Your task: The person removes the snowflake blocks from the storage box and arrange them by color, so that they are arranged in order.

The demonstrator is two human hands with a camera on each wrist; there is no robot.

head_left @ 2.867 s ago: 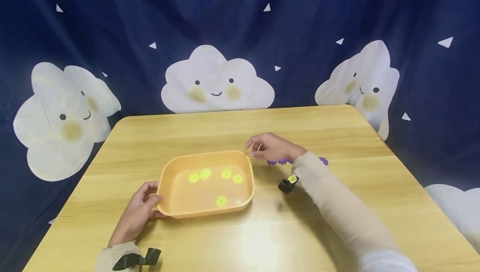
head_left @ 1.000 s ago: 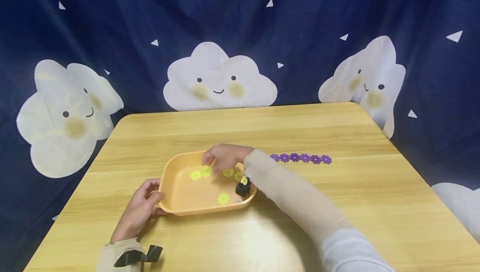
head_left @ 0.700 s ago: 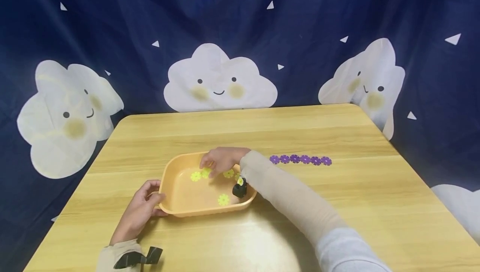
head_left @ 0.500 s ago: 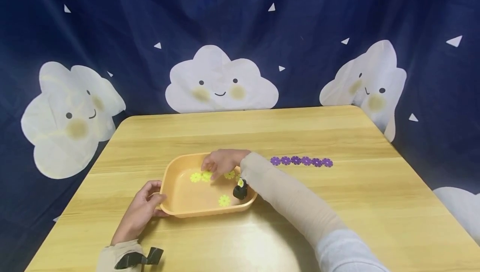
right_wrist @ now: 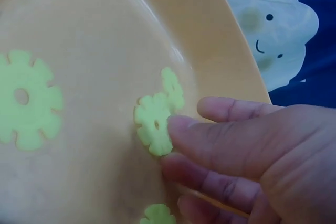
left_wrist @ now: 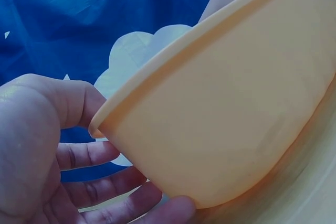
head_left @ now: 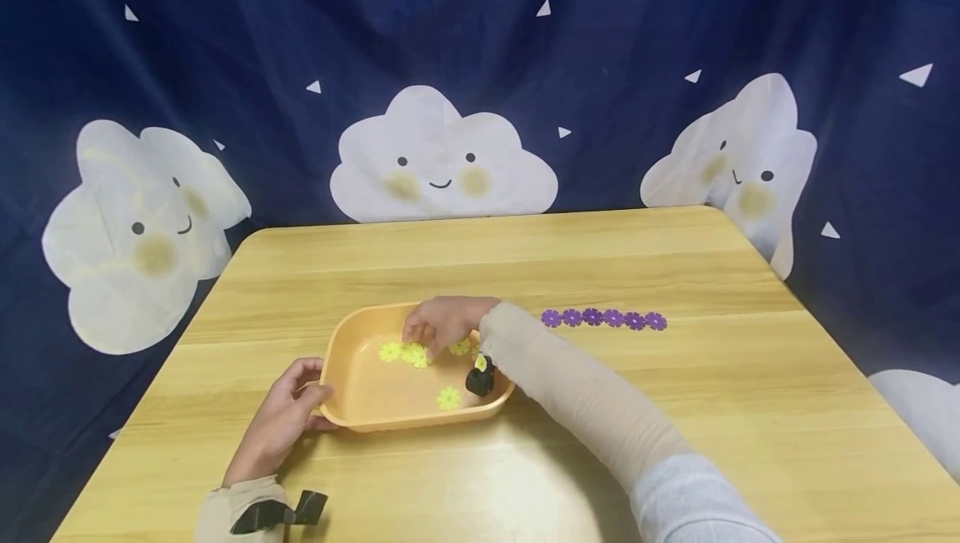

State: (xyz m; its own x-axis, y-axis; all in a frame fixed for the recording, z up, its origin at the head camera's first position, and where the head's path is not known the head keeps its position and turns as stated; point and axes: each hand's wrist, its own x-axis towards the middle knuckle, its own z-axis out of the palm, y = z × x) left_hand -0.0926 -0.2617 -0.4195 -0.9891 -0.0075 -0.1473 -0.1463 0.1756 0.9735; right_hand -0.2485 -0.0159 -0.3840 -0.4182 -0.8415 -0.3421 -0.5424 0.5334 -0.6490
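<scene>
With its thumb over the rim and fingers along the outer wall, my left hand (head_left: 273,422) grips the left end of a pale orange plastic basin (head_left: 375,397). My right hand (head_left: 444,321) reaches inside near the far wall. Its thumb and forefinger pinch the edge of a yellow flower-shaped disc (right_wrist: 154,124), tilted up from the basin floor. Another yellow disc (head_left: 389,351) lies just left of those fingertips. A separate yellow disc (head_left: 448,398) rests near the front wall. More yellow discs (head_left: 461,346) lie partly hidden under the right wrist.
Several purple flower-shaped discs (head_left: 592,316) form a joined row on the wooden table (head_left: 750,376), right of the basin. A dark blue curtain (head_left: 600,43) with smiling clouds hangs behind the table. A black strap (head_left: 480,376) dangles from the right wrist over the basin.
The right hand has moved left from beside the purple row into the basin, uncovering that row. One yellow disc has tilted up at its fingertips. The left hand keeps its grip.
</scene>
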